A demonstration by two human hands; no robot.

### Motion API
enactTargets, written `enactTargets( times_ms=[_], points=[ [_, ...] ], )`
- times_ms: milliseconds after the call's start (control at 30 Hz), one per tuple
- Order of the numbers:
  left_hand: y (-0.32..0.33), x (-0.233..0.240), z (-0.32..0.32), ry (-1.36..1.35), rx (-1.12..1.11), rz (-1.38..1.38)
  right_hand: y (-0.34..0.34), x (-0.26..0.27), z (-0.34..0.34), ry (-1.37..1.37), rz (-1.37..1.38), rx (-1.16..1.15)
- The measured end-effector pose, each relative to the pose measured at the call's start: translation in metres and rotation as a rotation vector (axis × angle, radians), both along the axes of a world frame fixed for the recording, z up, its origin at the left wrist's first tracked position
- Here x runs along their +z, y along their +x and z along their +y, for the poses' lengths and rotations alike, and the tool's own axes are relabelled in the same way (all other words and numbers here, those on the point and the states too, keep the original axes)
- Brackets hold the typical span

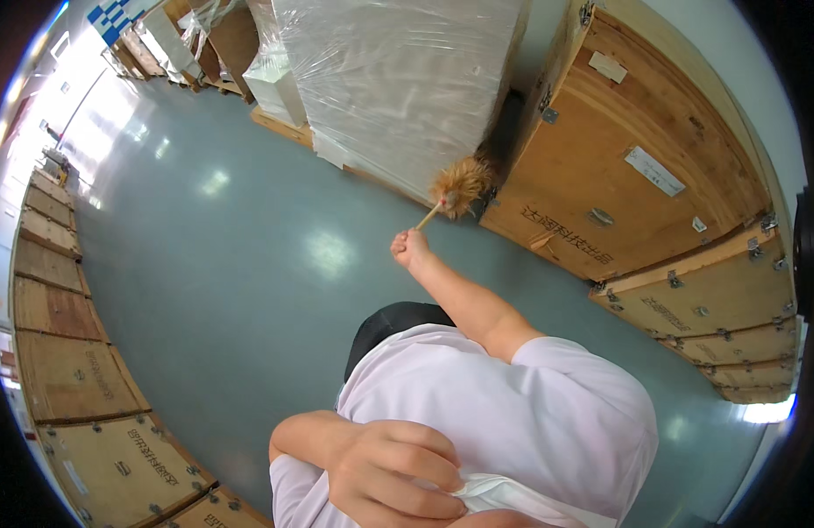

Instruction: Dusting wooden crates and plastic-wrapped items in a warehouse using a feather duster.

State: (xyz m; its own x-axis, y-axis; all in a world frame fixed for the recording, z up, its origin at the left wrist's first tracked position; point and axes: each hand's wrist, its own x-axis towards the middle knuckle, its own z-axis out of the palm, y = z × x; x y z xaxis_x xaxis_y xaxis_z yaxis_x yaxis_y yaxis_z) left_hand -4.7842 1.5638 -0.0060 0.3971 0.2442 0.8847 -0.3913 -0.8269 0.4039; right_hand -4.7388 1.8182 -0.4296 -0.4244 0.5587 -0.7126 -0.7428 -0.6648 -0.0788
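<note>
My right hand (409, 247) is closed around the thin handle of a feather duster (461, 187). The duster's brown feathers are at the lower corner of a plastic-wrapped stack (400, 86), beside the gap between it and a large wooden crate (634, 152); whether they touch either is not clear. My left hand (397, 468) is raised close to the camera, fingers curled on a white cloth-like piece (512, 498) in front of my chest. What that piece is cannot be made out, and part of it is hidden by the fingers.
Latched wooden crates (697, 297) continue along the right. Another row of wooden crates (116, 462) lines the left side. A white box (278, 89) stands on a wooden base beside the wrapped stack. Grey glossy floor (248, 264) runs between the rows.
</note>
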Motion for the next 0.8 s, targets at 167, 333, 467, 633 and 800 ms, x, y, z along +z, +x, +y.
enactTargets(
  times_ms=[167,333,467,633,800],
  points=[
    [-0.002,-0.006,-0.010,0.010,-0.001,-0.027,-0.009,0.032,-0.032,-0.087,-0.001,0.022],
    [0.006,-0.011,-0.017,-0.023,-0.012,-0.067,-0.003,0.122,-0.055,-0.014,0.107,0.029],
    [0.008,-0.008,-0.012,-0.002,-0.060,-0.089,0.042,0.207,-0.075,-0.085,0.468,0.157],
    [0.018,-0.010,-0.009,0.001,-0.075,-0.120,0.115,0.247,-0.071,0.204,0.465,0.417],
    [0.020,-0.002,0.016,0.072,-0.160,-0.039,0.187,0.274,-0.045,0.928,-0.380,0.454]
  ],
)
